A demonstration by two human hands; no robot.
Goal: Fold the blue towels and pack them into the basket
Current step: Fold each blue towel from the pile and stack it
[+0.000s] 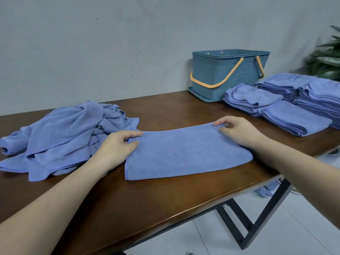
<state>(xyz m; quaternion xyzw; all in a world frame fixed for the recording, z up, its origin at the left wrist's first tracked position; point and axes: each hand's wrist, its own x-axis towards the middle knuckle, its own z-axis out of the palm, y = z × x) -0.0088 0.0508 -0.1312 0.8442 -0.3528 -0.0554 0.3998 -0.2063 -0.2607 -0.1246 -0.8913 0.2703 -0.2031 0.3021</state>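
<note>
Both hands hold the far corners of one blue towel [184, 153]. The left hand [117, 146] pinches the far left corner between thumb and curled fingers, and the right hand [237, 129] pinches the far right corner in the same way, with the fingertips bent down on the cloth. This towel lies flat on the brown table [147, 205], close to the near edge, and it looks already folded one time: its right side is a smooth rounded fold, while its left side shows a stitched hem.

I judge that the step in hand is the folding of this single towel, somewhere in the middle of the fold. The next move probably calls for one more fold. For this the two corners must travel together and meet the opposite edge evenly, then the cloth must be pressed flat. After that the towel can join the others.

Just beside the left hand, a little farther, lies the pile of unfolded towels [64, 133], crumpled and touching the towel's left corner. Several towels are waiting there, so much of the folding is not yet done.

On the right, farther back, stand the stacks of folded towels [298, 107], several side by side. Behind them, against the wall, stands the basket [220, 78] with orange handles hanging down. I cannot see inside it, so I cannot tell whether any towel is packed.
</note>
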